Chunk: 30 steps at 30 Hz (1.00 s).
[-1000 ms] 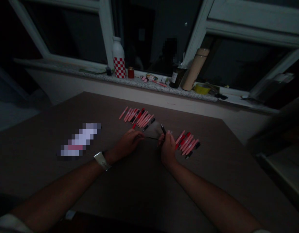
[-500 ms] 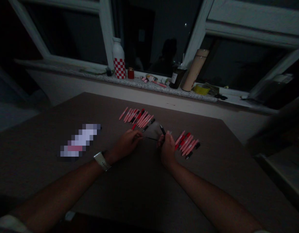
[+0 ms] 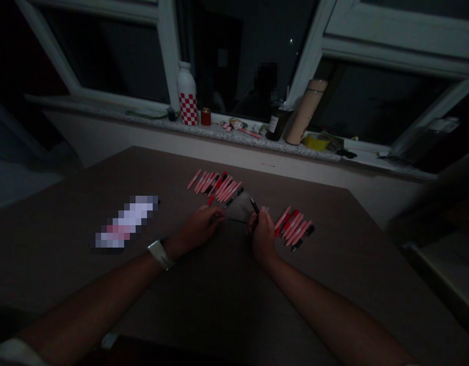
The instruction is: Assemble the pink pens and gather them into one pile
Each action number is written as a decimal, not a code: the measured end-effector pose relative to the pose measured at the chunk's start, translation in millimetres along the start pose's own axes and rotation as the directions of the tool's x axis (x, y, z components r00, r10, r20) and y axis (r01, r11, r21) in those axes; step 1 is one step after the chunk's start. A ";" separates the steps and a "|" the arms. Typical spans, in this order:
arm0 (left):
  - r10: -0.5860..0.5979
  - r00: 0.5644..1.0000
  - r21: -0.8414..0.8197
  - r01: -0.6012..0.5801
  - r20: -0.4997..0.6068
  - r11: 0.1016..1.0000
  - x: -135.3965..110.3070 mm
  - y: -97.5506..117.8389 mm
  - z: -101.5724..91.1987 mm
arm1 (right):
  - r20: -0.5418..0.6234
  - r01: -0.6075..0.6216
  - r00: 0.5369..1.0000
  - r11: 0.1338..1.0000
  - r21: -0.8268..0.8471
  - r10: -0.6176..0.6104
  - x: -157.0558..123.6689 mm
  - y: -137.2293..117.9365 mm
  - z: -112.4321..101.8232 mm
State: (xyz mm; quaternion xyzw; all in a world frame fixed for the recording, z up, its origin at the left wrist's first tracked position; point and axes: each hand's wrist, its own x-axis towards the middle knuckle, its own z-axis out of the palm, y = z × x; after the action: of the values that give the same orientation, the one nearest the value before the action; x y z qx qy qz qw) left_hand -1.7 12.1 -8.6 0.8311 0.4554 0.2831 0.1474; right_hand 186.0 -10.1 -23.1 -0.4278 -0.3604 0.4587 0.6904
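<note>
My left hand, with a pale-strapped watch on its wrist, pinches one end of a thin dark rod that looks like a pen refill. The rod's other end reaches the curled fingers of my right hand; whether they grip it I cannot tell. A black pen sticks up from my right hand, tip pointing up and left. Just beyond my left hand lies a row of pink, red and black pens. Right beside my right hand is a second group of similar pens.
A blurred-out, phone-like slab lies on the brown table at left. Along the windowsill stand a red-checked white bottle, a small red jar, a dark labelled container and a leaning beige flask.
Both hands keep nearly the same pose, with the rod between them and the black pen in the right. The whole view has shifted very slightly.
</note>
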 end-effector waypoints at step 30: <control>0.043 0.998 -0.117 -0.037 0.044 0.992 1.7 6.0 -1.2 | -0.041 0.012 0.999 1.000 0.022 -0.011 -0.5 -2.0 1.0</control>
State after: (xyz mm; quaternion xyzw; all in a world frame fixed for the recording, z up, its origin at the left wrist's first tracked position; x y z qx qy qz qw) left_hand 2.4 10.2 -4.1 0.8364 0.4178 0.2928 0.2001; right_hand 185.6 -10.7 -21.0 -0.4271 -0.3438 0.4498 0.7050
